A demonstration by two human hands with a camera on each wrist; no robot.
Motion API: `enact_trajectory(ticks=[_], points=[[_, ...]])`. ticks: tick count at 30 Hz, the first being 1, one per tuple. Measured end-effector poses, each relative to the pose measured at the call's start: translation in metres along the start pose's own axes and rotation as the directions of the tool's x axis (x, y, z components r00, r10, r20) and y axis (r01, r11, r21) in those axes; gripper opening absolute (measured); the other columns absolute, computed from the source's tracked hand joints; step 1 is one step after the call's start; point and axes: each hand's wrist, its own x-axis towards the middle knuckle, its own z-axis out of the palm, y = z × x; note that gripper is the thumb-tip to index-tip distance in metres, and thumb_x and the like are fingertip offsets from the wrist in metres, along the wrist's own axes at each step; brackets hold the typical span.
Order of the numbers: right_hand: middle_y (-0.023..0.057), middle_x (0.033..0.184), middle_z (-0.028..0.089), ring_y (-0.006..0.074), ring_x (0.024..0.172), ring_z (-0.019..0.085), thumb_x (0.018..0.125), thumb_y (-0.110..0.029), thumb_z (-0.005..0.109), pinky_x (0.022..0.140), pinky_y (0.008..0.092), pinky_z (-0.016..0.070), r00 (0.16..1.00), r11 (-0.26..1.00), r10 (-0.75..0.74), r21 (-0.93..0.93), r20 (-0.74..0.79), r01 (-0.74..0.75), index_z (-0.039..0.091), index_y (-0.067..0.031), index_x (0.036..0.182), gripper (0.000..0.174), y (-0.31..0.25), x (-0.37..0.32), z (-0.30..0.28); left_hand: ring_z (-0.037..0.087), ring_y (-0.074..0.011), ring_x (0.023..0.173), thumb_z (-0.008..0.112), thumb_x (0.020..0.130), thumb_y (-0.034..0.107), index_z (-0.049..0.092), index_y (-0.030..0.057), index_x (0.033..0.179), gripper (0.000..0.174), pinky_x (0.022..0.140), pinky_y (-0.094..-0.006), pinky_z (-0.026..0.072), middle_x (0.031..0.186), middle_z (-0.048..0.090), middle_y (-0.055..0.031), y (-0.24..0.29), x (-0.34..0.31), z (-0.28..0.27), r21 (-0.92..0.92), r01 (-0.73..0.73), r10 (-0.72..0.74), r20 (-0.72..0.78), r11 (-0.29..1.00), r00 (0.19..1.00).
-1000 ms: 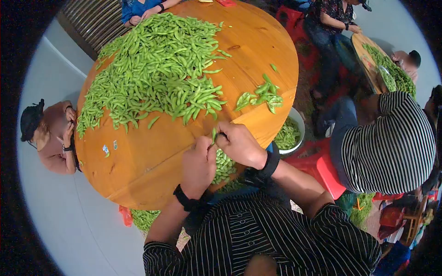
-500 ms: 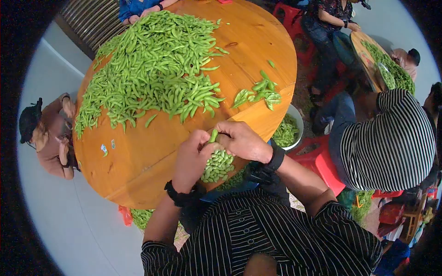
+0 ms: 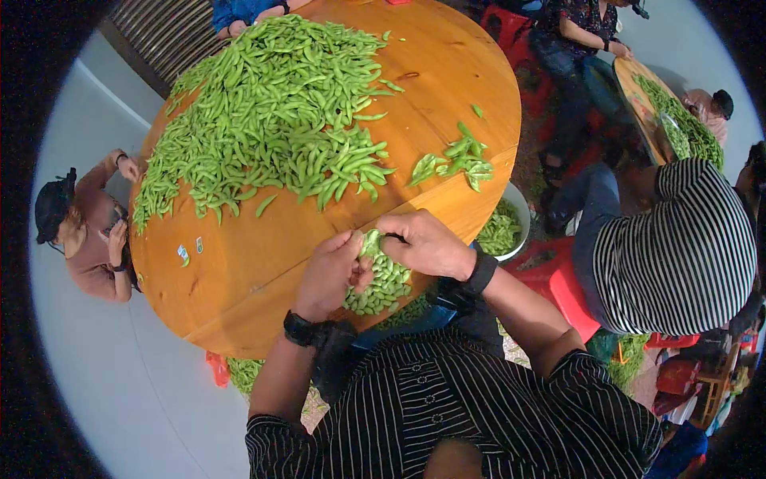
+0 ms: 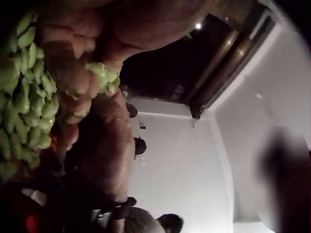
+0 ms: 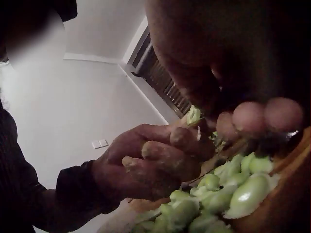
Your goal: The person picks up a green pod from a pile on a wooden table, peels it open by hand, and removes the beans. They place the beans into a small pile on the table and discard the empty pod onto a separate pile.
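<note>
In the head view my left hand and right hand meet over the near edge of the table. Between their fingertips they pinch a green bean pod, split open with its pale inside showing. The left wrist view also has the opened pod at the fingertips. Just below the hands lies a pile of shelled green beans, seen close up as plump, glossy beans in the right wrist view. Part of the pod is hidden behind the fingers.
A large heap of unshelled pods covers the far left of the round wooden table. A few pods and leaves lie at its right. Beside the table are a white bucket of green pieces and a red stool. Other people sit around.
The pod between my hands was a narrow green strip, then stood whole above the fingers; now it is spread open. My left hand has shifted slightly left, uncovering more of the shelled beans.
</note>
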Motion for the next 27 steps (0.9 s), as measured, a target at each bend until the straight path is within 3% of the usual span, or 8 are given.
enact_trajectory(ticks=[5, 7, 11, 13, 17, 19, 24, 27], points=[[0.0207, 0.073, 0.056, 0.0322, 0.064, 0.055, 0.081, -0.008, 0.055, 0.062, 0.0382, 0.0460, 0.997, 0.994, 0.075, -0.080, 0.037, -0.072, 0.058, -0.0007, 0.088, 0.011, -0.004, 0.000, -0.002, 0.054, -0.0154, 0.056, 0.043, 0.100, 0.028, 0.050, 0.0036, 0.088, 0.028, 0.052, -0.0308, 0.0421, 0.069, 0.056, -0.0077, -0.003, -0.001, 0.011, 0.359, -0.058, 0.123, -0.161, 0.931, 0.979], [0.0209, 0.075, 0.057, 0.0347, 0.067, 0.057, 0.081, -0.008, 0.055, 0.063, 0.0390, 0.0466, 0.994, 0.985, 0.100, -0.143, 0.050, -0.092, 0.060, -0.0011, 0.089, 0.012, -0.002, 0.000, -0.001, 0.055, -0.0230, 0.060, 0.045, 0.099, 0.027, 0.049, 0.0006, 0.090, 0.028, 0.057, -0.0357, 0.0428, 0.068, 0.054, -0.0141, -0.012, 0.004, 0.009, 0.732, -0.361, 0.552, -0.025, 0.577, 0.833], [0.0204, 0.076, 0.060, 0.0385, 0.070, 0.060, 0.081, -0.009, 0.057, 0.063, 0.0417, 0.0475, 0.996, 0.989, 0.003, -0.150, -0.090, -0.016, 0.062, -0.0023, 0.091, 0.014, -0.002, 0.000, 0.003, 0.055, -0.0283, 0.064, 0.045, 0.098, 0.026, 0.048, -0.0008, 0.090, 0.029, 0.062, -0.0390, 0.0426, 0.070, 0.053, -0.0171, -0.006, 0.000, 0.013, 0.679, -0.313, 0.474, -0.058, 0.664, 0.878], [0.0197, 0.076, 0.061, 0.0382, 0.070, 0.060, 0.080, -0.010, 0.057, 0.063, 0.0421, 0.0477, 0.993, 0.990, -0.004, -0.141, -0.118, -0.013, 0.062, -0.0029, 0.091, 0.014, -0.004, 0.000, 0.004, 0.051, -0.0179, 0.057, 0.051, 0.095, 0.018, 0.050, 0.0029, 0.099, 0.016, 0.055, -0.0317, 0.0439, 0.068, 0.052, -0.0085, -0.010, 0.003, 0.007, 0.683, -0.326, 0.470, -0.029, 0.654, 0.882], [0.0184, 0.074, 0.060, 0.0363, 0.068, 0.061, 0.080, -0.010, 0.058, 0.062, 0.0403, 0.0477, 0.993, 0.972, 0.062, -0.219, -0.100, -0.083, 0.063, -0.0034, 0.087, 0.011, -0.001, 0.001, 0.006, 0.053, -0.0207, 0.059, 0.051, 0.095, 0.015, 0.050, 0.0019, 0.098, 0.014, 0.059, -0.0308, 0.0456, 0.072, 0.053, -0.0112, -0.010, -0.001, 0.008, 0.549, -0.307, 0.408, -0.069, 0.778, 0.910], [0.0179, 0.073, 0.060, 0.0354, 0.066, 0.060, 0.080, -0.010, 0.058, 0.061, 0.0393, 0.0475, 0.992, 0.967, 0.083, -0.233, -0.095, -0.103, 0.062, -0.0033, 0.085, 0.010, -0.002, 0.001, 0.006, 0.059, -0.0363, 0.068, 0.054, 0.091, 0.012, 0.054, 0.0009, 0.101, 0.015, 0.064, -0.0409, 0.0473, 0.077, 0.060, -0.0185, -0.014, 0.001, 0.008, 0.637, -0.405, 0.568, -0.064, 0.656, 0.821], [0.0197, 0.068, 0.060, 0.0388, 0.064, 0.059, 0.079, -0.016, 0.059, 0.058, 0.0462, 0.0464, 0.988, 0.992, 0.082, -0.083, -0.134, -0.093, 0.064, -0.0037, 0.079, 0.013, -0.011, 0.003, 0.007, 0.061, -0.0404, 0.079, 0.053, 0.087, 0.009, 0.054, 0.0001, 0.101, 0.016, 0.069, -0.0441, 0.0481, 0.089, 0.062, -0.0232, -0.010, -0.005, 0.014, 0.809, -0.346, 0.623, -0.031, 0.476, 0.782], [0.0183, 0.068, 0.061, 0.0340, 0.062, 0.061, 0.080, -0.016, 0.060, 0.058, 0.0421, 0.0468, 0.987, 0.992, 0.125, 0.028, -0.104, -0.122, 0.066, -0.0042, 0.083, 0.014, -0.012, 0.000, 0.009, 0.060, -0.0416, 0.083, 0.052, 0.087, 0.008, 0.055, -0.0004, 0.100, 0.016, 0.071, -0.0448, 0.0477, 0.093, 0.061, -0.0258, -0.015, -0.002, 0.010, 0.825, -0.360, 0.627, 0.009, 0.435, 0.779]])
